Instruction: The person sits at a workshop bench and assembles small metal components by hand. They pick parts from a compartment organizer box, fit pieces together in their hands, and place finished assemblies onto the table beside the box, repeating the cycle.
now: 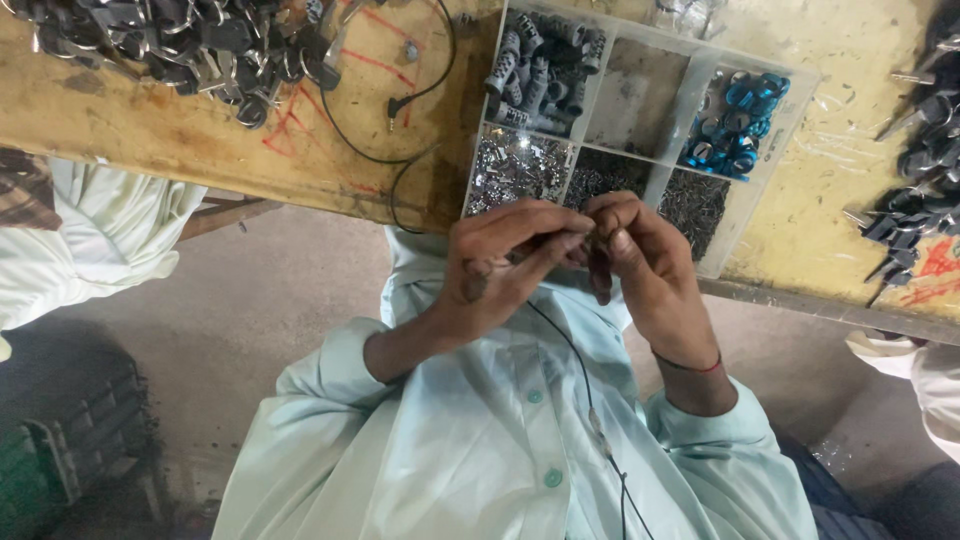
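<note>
My left hand and my right hand meet in front of my chest, just below the edge of the wooden bench. Their fingertips pinch a small dark metal part between them; most of it is hidden by the fingers. Right above the hands lies a clear plastic compartment tray with dark ribbed sleeves, blue rings, shiny small metal pieces and thin dark pins in separate cells. A thin black cable runs down my pale green shirt.
A heap of dark keys and metal parts lies at the bench's back left, more keys at the right edge. A black cable with a jack plug loops over the bench. Other people's pale sleeves show at left and right.
</note>
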`<state>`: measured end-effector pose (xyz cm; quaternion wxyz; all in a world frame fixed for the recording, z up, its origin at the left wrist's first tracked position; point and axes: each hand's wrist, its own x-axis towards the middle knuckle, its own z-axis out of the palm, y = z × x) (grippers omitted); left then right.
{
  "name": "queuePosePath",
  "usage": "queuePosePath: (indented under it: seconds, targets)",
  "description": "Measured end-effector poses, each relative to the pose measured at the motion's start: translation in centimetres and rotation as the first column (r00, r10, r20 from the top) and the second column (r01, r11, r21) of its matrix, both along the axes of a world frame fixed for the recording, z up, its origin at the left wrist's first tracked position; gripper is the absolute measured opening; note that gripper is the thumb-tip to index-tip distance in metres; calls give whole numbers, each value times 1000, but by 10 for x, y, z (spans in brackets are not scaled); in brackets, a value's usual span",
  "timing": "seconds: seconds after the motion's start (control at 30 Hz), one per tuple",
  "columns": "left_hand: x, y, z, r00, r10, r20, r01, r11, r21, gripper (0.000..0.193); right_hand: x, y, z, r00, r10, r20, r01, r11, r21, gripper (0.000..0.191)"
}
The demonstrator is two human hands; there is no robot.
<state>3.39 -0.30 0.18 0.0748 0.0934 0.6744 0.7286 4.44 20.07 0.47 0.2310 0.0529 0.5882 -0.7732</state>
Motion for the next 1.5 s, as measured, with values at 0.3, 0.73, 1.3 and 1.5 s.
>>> queuePosePath:
  seconds: [0.3,0.73,1.3,1.5]
  targets:
    - [3,13,-10,996,-66,-63,69,997,40,24,13,-5,1,993,-75,-90,84,991,100,19]
    - [-10,24,-40,986,-146,78,101,903,418,15,9,-2,3,934,51,-352,150,841,520,25]
    - [-8,26,-38,959,-38,-280,15,996,-84,25,20,-7,-9,845,54,-531,315,752,579,23]
    - [-10,23,-42,909,-349,227,201,845,495,22,18,-9,-1,982,-108,-155,140,968,208,28]
